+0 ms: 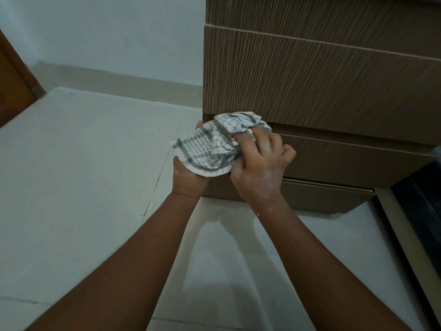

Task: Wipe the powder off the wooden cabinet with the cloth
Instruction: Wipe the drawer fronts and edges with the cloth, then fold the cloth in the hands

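Pale tiled floor (83, 187) fills the lower and left part of the view, meeting a white wall (107, 32) at a low skirting. Brown wooden cabinet with a ribbed grain and stacked drawer fronts (322, 80) stands on the floor at the right, its left corner just behind both hands. White cloth with a grey check pattern (207, 149) is bunched in front of that corner, at the level of the gap between two drawer fronts. Left hand (188, 180) cups the cloth from below, palm up, fingers hidden under the fabric. Right hand (260, 163), dusted with white powder (267, 146), closes its fingers (241, 139) into the cloth's upper folds, holding it.
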